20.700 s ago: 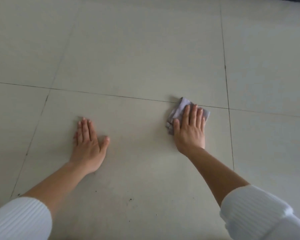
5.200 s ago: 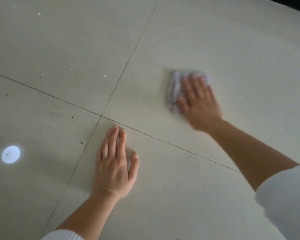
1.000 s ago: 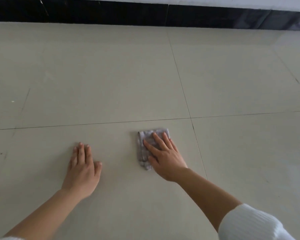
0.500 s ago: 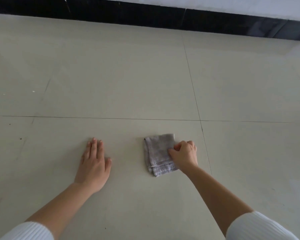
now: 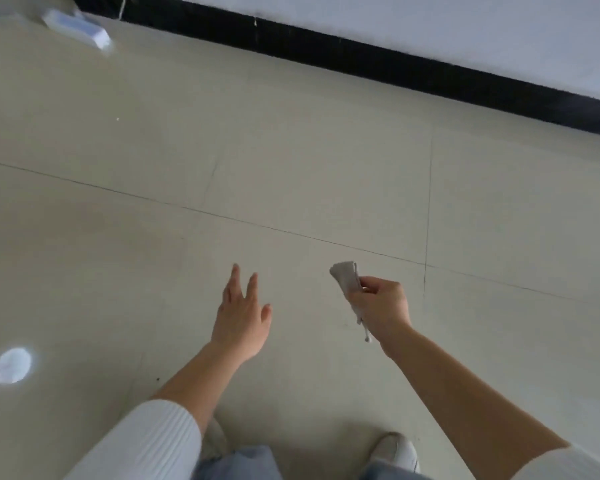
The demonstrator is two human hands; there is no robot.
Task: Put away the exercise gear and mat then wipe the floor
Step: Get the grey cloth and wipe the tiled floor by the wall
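Grey cloth is pinched between the curled fingers and thumb of the right hand, held in the air above the floor. One bunched corner sticks up past the knuckles and a thin tail hangs below the palm. The left hand is just beside it at about the same height, palm down, its fingers straight and spread, holding nothing. Both forearms are bare. A white ribbed sleeve covers the left arm from the elbow back, and the edge of another shows at the lower right corner. Under the arms are blue jeans and a white shoe standing on the floor. The floor is pale beige tile crossed by thin dark grout lines, with a few dark specks near the left sleeve. A round spot of light lies on the tile at the far left. Well beyond the hands a black skirting runs along the foot of a white wall. A blurred white object lies on the floor in the upper left corner; what it is I cannot tell.
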